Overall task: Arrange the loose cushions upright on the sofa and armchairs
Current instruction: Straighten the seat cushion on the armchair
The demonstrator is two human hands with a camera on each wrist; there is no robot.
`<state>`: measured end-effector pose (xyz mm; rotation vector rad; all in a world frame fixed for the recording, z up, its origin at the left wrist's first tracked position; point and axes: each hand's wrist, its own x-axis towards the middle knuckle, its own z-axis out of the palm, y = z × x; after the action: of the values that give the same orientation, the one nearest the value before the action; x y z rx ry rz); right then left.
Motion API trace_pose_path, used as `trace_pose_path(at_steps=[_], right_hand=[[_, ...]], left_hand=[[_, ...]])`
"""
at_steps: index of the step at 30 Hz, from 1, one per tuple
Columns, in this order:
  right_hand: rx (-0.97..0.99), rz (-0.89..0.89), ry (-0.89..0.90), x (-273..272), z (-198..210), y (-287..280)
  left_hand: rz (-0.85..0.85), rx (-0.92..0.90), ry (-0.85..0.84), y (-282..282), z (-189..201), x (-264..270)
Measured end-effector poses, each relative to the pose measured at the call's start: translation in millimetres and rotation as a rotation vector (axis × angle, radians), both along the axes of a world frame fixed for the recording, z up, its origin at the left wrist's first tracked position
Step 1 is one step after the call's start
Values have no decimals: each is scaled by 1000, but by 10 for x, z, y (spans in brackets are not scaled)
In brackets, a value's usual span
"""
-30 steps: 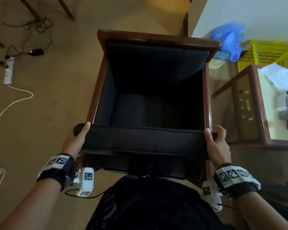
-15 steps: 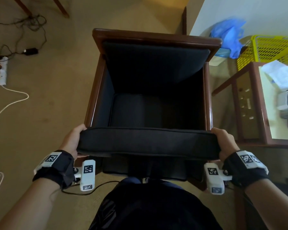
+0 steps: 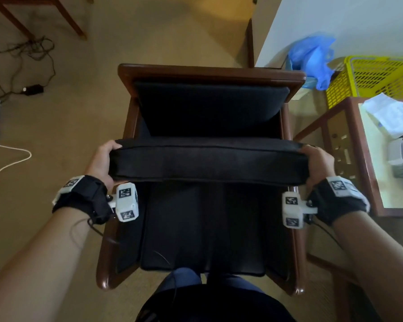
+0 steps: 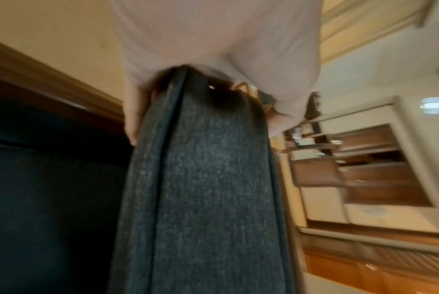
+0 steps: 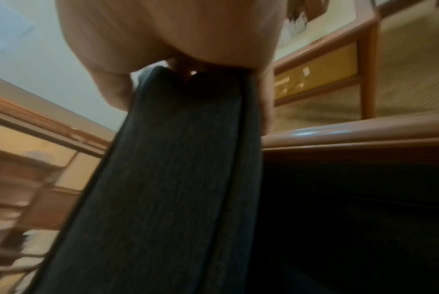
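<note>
Position: I stand at the front of the armchair [image 3: 209, 74], which serves as my reference throughout; the loose cushion [image 3: 207, 160] hangs on edge above its seat, roughly midway between the front rail and the backrest, spanning arm to arm.

Grip: my left hand [image 3: 101, 160] clamps the cushion's left end, thumb on the far face, fingers curled round the near face; my right hand [image 3: 318, 162] does the same at the right end; both wrist views are blurred but confirm fabric pinched between thumb and fingers.

A back cushion [image 3: 209, 108] already leans against the armchair's backrest; the seat pad [image 3: 203, 228] lies flat below.

Risks, as judged: the cushion is about as wide as the gap between the armchair's wooden arms, so a skewed descent could catch a corner on either arm and twist it from my grasp; set down too far toward the armchair's front, it lacks support and may topple forward; uneven release could leave it slumped rather than upright.
</note>
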<state>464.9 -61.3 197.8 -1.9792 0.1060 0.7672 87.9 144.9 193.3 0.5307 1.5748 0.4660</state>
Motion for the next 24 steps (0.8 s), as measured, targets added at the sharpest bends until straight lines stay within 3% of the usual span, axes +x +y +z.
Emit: trace_pose_path(at_steps=[6,10,14,18,24], right_hand=[[-76,-69,112,-173,-635,-200],[-98,-125,158,-212,-787,-290],[-43,-65,138,-30,-645,-49],[82,21,56,213,-375,327],[-100,135,-55,454,-343,830]], left_hand=[[62,-68,-124,-127,-509,-4],[80,-81,-134,-193,-687,-94],[-11,-58,-6,101,-599,39],[-25,55,-30,521,-350,287],[46,327,-137,905,-218,571]])
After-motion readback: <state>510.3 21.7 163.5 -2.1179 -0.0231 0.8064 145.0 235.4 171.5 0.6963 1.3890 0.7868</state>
